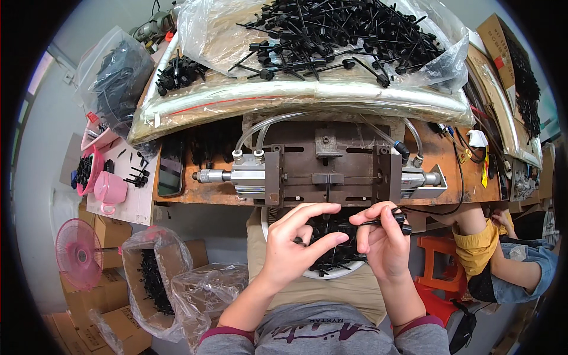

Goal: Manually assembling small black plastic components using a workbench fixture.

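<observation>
My left hand (290, 242) is near the front of a brown metal fixture (349, 155). Its thumb and index finger are apart, while the other fingers curl round a small black plastic part (300, 241), mostly hidden. My right hand (387, 242) grips black rod-like plastic parts (404, 223) with thick ends, between thumb and fingers; how many I cannot tell. Below and between the hands, a white basin (349, 269) on my lap holds many similar black parts. A dark, thin piece (328, 188) stands in the fixture's central block.
Metal air cylinders (247, 181) with clear hoses flank the fixture. Behind it, a plastic-lined tray (307, 92) bears a heap of black parts (349, 35). A pink cup (110, 189) and a phone (171, 171) lie left. Another person (503, 254) sits right, beside an orange stool (441, 266).
</observation>
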`<state>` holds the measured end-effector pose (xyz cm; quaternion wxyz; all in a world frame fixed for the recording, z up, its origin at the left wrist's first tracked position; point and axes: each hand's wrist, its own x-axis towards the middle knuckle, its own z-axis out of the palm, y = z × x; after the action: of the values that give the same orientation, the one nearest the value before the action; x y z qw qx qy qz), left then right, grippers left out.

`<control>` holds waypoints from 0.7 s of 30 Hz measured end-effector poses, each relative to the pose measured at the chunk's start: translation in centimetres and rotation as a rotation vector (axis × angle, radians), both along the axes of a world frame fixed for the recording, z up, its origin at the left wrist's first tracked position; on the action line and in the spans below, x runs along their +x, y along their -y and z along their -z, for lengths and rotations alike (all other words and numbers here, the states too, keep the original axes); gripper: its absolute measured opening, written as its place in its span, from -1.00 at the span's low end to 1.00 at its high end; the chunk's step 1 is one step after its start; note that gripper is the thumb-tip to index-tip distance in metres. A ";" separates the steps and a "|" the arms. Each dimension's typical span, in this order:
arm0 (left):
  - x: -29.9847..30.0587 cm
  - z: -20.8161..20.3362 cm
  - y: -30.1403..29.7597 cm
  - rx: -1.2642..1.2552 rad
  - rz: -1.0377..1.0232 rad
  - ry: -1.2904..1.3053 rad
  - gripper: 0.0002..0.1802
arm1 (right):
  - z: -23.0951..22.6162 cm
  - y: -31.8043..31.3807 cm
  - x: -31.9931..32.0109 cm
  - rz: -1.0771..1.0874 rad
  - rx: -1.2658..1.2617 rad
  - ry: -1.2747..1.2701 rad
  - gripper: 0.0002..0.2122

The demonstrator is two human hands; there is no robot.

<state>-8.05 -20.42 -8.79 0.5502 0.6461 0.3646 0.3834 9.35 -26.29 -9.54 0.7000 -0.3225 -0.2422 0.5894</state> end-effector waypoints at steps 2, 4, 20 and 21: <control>-0.2 0.7 0.2 -0.230 0.068 0.178 -0.50 | 0.3 -0.1 -0.6 -0.029 0.031 -0.061 -0.73; 0.2 0.7 0.5 -0.301 0.092 0.249 -0.55 | 0.4 -0.3 -1.0 -0.060 0.043 -0.114 -0.73; 1.3 2.8 1.1 -0.662 0.028 0.581 -0.80 | 1.0 -0.5 -2.3 0.053 0.160 0.249 -0.77; 1.5 2.5 1.1 -0.613 -0.002 0.534 -0.80 | 1.0 -0.5 -2.3 0.083 0.151 0.266 -0.78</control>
<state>-6.50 -21.55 -11.33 0.7925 0.3294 0.3068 0.4116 7.00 -25.81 -10.56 0.7078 -0.3540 -0.3625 0.4922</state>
